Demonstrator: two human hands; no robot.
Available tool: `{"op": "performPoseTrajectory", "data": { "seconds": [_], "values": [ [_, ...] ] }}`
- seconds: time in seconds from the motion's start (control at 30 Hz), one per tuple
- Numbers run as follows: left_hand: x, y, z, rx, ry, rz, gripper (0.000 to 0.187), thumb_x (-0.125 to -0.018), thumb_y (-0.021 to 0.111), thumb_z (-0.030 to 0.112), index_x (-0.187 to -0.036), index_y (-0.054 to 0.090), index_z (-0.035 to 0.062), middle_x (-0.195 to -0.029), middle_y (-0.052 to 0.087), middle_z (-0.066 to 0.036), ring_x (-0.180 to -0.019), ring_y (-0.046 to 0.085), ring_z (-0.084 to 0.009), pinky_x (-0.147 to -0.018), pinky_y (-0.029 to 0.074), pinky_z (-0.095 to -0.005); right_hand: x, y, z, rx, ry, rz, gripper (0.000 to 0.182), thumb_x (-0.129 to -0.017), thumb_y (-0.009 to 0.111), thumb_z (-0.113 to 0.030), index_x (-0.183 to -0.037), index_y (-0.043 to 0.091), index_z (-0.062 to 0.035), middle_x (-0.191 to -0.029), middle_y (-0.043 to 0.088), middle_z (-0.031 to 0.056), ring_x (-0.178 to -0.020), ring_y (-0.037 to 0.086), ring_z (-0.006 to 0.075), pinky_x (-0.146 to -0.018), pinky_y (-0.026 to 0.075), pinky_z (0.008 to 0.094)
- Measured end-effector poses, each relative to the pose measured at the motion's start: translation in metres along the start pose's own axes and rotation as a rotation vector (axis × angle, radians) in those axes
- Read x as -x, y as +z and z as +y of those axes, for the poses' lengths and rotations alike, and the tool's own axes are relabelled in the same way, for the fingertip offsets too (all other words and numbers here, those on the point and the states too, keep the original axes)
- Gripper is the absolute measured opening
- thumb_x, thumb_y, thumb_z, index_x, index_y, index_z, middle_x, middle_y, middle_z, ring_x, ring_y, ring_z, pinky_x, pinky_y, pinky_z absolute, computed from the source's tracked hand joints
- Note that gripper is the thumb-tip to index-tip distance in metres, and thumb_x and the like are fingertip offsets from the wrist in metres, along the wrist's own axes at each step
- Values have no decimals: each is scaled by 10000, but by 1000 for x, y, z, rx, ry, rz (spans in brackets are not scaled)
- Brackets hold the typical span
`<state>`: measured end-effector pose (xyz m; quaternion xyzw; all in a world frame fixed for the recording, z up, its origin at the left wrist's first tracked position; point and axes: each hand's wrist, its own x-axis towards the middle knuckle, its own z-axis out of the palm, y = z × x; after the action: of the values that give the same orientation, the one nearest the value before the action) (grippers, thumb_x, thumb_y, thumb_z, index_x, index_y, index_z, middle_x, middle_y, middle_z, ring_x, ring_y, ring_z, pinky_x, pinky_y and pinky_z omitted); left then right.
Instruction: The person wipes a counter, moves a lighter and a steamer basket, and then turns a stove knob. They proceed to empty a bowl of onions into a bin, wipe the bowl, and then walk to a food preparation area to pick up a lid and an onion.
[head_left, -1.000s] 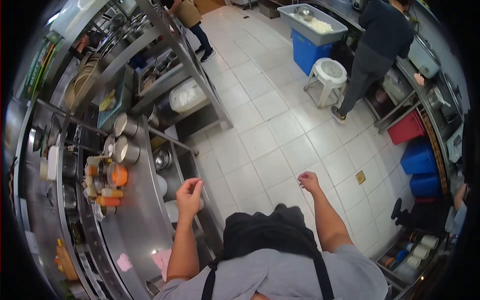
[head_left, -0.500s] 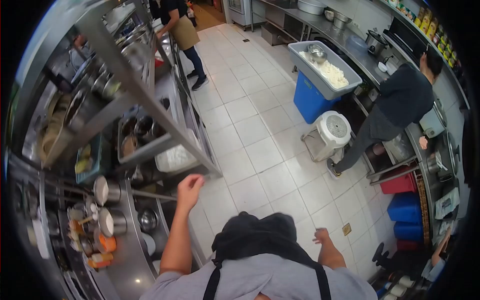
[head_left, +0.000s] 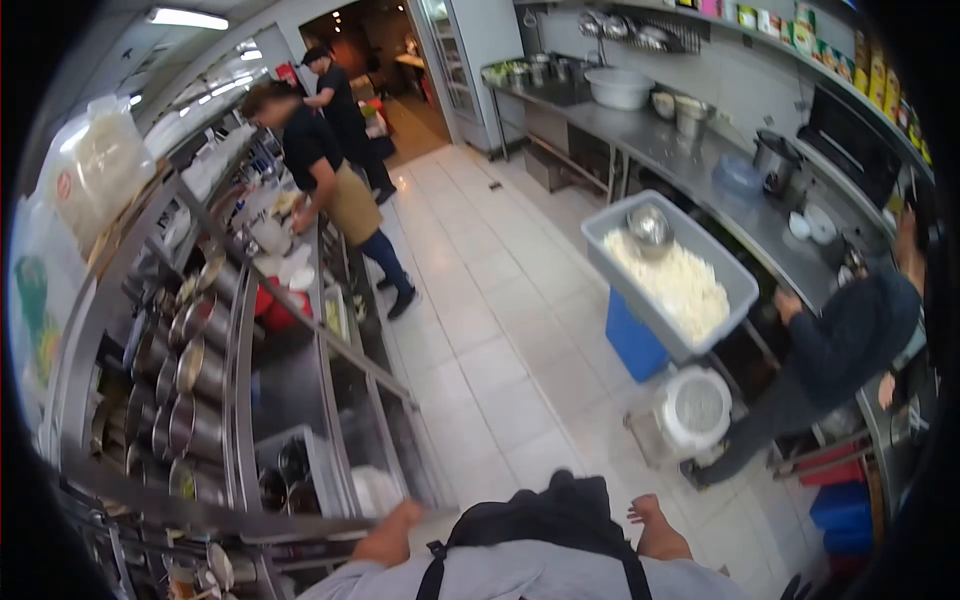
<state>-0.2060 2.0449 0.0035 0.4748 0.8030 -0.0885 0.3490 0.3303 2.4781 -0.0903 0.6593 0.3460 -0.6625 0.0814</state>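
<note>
My left hand (head_left: 404, 517) is low in the view, beside the lower end of the metal shelf rack (head_left: 235, 400); its fingers are blurred and mostly hidden, and no held object shows. On the other side of my black apron (head_left: 540, 515), my right hand (head_left: 646, 509) hangs over the tiled floor with its fingers apart and nothing in it. Ahead of it on the right stands a white stool (head_left: 697, 408). Beyond the stool, a grey tub (head_left: 740, 322) of white food with a metal bowl (head_left: 649, 228) in it rests above a blue bin (head_left: 633, 340).
A person in dark clothes (head_left: 850, 325) bends at the right counter (head_left: 690, 150). Two more people, one in a tan apron (head_left: 352, 208) and one in a black cap (head_left: 345, 115), stand along the left counter. Tiled floor (head_left: 490, 300) runs between the counters toward a doorway.
The view has tilted up, showing more of the room ahead. Both my hands now sit lower in view. The person at the right has an arm out toward the tub side.
</note>
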Motion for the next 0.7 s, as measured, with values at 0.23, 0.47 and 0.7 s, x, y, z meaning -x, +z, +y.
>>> {"op": "performPoseTrajectory", "data": {
  "seconds": [0.23, 0.47, 0.7],
  "values": [
    [-4, -16, 43, 1491, -859, -121, 256, -922, 568, 307, -894, 663, 71, -722, 629, -122, -607, 622, -229, -533, 501, -374, -19, 165, -484, 248, -750, -216, 233, -926, 543, -176, -1049, 612, 10, -841, 671, 120, -619, 631, 182, -488, 506, 314],
    [-227, -176, -29, 1504, -671, 150, 252, -864, 623, 297, -810, 642, 52, -701, 628, -115, -555, 600, -222, -465, 454, -367, 54, 313, -767, 366, -948, -422, 285, -959, 556, -176, -1193, 583, -16, -973, 685, 107, -759, 663, 173, -647, 546, 300],
    [-513, -474, -130, 377, -229, 327, 476, -955, 447, 413, -886, 684, 6, -1000, 680, -222, -978, 642, -374, -893, 494, -467, 17, 302, -895, 168, -791, -350, 283, -951, 587, -161, -1171, 591, 17, -978, 694, 156, -770, 683, 213, -656, 563, 310]
  ]
}}
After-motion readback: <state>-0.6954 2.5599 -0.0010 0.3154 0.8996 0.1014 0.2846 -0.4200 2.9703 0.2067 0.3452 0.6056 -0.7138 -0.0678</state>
